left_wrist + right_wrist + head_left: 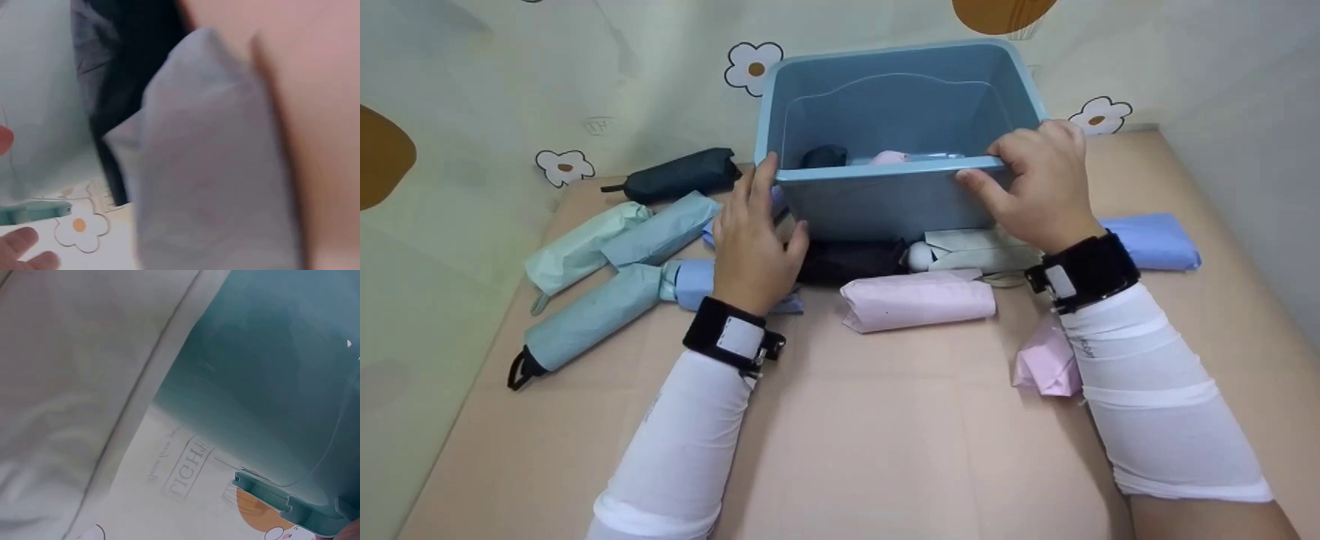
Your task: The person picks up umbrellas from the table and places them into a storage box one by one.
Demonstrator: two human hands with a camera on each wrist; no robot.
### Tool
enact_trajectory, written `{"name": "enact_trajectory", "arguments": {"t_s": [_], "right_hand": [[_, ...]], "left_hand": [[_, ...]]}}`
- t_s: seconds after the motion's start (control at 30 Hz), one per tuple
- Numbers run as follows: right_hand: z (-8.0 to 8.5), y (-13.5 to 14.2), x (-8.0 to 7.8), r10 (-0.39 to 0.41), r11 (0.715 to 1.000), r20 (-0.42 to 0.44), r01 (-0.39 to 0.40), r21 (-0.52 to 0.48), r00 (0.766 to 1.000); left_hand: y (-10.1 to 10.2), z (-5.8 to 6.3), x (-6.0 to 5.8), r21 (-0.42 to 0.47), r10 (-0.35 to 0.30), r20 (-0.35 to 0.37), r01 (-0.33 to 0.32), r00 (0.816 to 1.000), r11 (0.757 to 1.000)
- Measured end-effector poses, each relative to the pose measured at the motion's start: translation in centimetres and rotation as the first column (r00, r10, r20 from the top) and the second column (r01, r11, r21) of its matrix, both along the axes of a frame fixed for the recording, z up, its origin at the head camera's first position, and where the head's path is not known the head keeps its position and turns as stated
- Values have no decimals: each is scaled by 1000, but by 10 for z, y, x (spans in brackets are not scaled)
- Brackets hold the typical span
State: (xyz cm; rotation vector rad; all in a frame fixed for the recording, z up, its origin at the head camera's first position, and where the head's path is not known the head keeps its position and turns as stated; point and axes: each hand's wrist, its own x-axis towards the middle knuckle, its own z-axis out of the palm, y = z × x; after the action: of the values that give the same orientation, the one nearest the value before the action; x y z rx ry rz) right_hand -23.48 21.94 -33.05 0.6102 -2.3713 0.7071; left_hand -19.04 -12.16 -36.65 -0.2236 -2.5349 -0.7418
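Note:
A blue-grey plastic bin [885, 202] stands at the back of the table, tilted in the head view. Inside lie a dark bundle [823, 156] and a pink one [889, 157]. My right hand [1046, 184] grips the front right corner, fingers over the rim and thumb outside. Along the front left corner my left hand [754, 240] rests with straight fingers. Just before the bin lie a black folded umbrella [851, 262], a pale green one [979, 250] with a white ball end, and a pink one [922, 300], which fills much of the left wrist view.
To the left lie a dark folded umbrella [682, 176], a mint one [585, 247], a teal one [660, 229] and another teal one [592, 315] with a black strap. A blue umbrella [1151, 241] lies right; a pink one [1048, 360] is partly under my right forearm. A flower-printed cloth hangs behind.

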Motion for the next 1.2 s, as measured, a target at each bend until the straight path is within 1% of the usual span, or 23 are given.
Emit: {"name": "enact_trajectory", "arguments": {"t_s": [0.07, 0.17, 0.23, 0.27, 0.3, 0.37, 0.43, 0.5, 0.53, 0.6, 0.7, 0.77, 0.83, 0.93, 1.13, 1.2], "right_hand": [[0, 0, 0, 0, 1000, 6, 0, 0, 1000], [1, 0, 1, -1, 1000, 10, 1, -3, 1000], [1, 1, 1, -5, 1000, 7, 5, -4, 1000], [1, 1, 1, -6, 1000, 5, 6, -6, 1000], [1, 1, 1, -8, 1000, 4, 8, -7, 1000], [1, 2, 0, -10, 1000, 0, 10, -5, 1000], [1, 2, 0, -9, 1000, -6, 9, -8, 1000], [1, 2, 0, -8, 1000, -17, 8, -9, 1000], [0, 2, 0, -7, 1000, -22, 6, -10, 1000], [0, 3, 0, -5, 1000, -29, 4, -15, 1000], [0, 2, 0, -4, 1000, -29, 4, -12, 1000], [0, 2, 0, -4, 1000, -28, 4, -10, 1000], [0, 1, -1, -3, 1000, -26, 2, -6, 1000], [-1, 1, -2, 0, 1000, -23, 0, -5, 1000], [-1, 1, -2, -3, 1000, -9, 3, -1, 1000], [-2, 1, -2, -3, 1000, -9, 3, -2, 1000]], "left_hand": [[-2, -3, 3, 16, 3, 15, -3, 1000, 1000], [-2, -5, 8, 16, 13, 53, -13, 998, 1000], [-1, -5, 10, 15, 17, 105, -19, 994, 1000], [1, -4, 11, 8, 19, 145, -21, 989, 1000], [2, -4, 13, -3, 23, 196, -22, 980, 1000], [4, -3, 15, -44, 36, 306, -24, 951, 999], [6, -4, 17, -106, 57, 408, -14, 911, 994], [7, -5, 18, -169, 79, 483, 4, 872, 986], [7, -5, 19, -195, 90, 506, 12, 858, 981], [8, -6, 20, -233, 103, 539, 30, 836, 972], [8, -8, 21, -271, 114, 570, 56, 814, 961], [7, -9, 21, -290, 116, 578, 70, 808, 955], [6, -10, 21, -306, 120, 581, 79, 805, 949], [5, -12, 21, -317, 119, 578, 88, 807, 944], [4, -14, 22, -315, 113, 581, 95, 806, 944], [4, -14, 22, -316, 112, 576, 94, 810, 944]]}}
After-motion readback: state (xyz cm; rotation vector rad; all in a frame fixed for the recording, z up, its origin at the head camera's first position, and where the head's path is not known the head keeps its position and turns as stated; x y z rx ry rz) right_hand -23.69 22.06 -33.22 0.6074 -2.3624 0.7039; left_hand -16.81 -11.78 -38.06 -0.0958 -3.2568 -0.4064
